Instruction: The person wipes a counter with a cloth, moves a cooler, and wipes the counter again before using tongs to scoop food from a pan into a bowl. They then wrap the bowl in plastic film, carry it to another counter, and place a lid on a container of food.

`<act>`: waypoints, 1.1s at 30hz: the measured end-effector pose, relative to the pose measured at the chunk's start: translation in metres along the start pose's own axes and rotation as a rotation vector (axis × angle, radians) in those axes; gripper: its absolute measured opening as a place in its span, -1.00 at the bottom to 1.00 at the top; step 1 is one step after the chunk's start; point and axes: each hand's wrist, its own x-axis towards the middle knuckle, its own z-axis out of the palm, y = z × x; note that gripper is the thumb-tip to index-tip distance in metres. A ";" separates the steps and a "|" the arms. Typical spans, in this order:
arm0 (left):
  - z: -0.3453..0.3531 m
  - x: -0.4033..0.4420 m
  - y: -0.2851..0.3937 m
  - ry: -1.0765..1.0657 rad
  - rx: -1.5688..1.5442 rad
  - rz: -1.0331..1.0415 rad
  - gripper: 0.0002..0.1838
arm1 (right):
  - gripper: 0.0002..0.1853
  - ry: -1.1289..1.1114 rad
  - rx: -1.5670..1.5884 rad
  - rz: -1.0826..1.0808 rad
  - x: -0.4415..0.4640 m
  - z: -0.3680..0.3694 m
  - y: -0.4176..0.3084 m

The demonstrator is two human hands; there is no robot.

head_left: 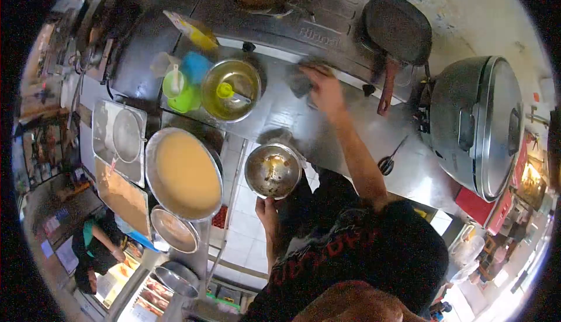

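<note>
My left hand (268,212) grips the near rim of a round metal bowl (257,177), held over the floor beside the counter's edge. Brownish and yellowish residue shows at the bowl's bottom. Out over the steel counter (269,120), my right hand (324,86) is near the stove's front ledge, blurred by motion. Something dark and smeared lies just beside its fingers; whether the hand holds it is unclear. A metal bowl (231,68) with yellowish liquid and a green-and-clear utensil (225,90) in it stands on the counter to the left.
Green (186,100) and blue (196,66) containers stand left of the yellowish bowl. A large pan (188,173) of tan liquid sits farther left. At right are a big lidded pot (467,124) and black tongs (386,165). A co-worker (99,237) stands at the lower left.
</note>
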 end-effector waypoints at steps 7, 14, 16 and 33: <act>-0.002 -0.010 0.010 0.101 -0.083 -0.023 -0.80 | -0.29 0.100 -0.542 0.486 -0.165 0.028 0.083; -0.009 -0.020 0.026 0.099 0.045 -0.001 -0.68 | -0.16 -0.053 -0.369 0.204 -0.030 0.148 0.040; -0.009 -0.029 0.037 0.106 0.119 -0.036 -0.62 | -0.21 -0.028 -0.232 0.061 0.007 0.152 0.021; -0.019 -0.080 0.057 0.220 0.034 0.061 -0.62 | -0.37 -0.195 0.004 -0.066 -0.044 0.087 0.029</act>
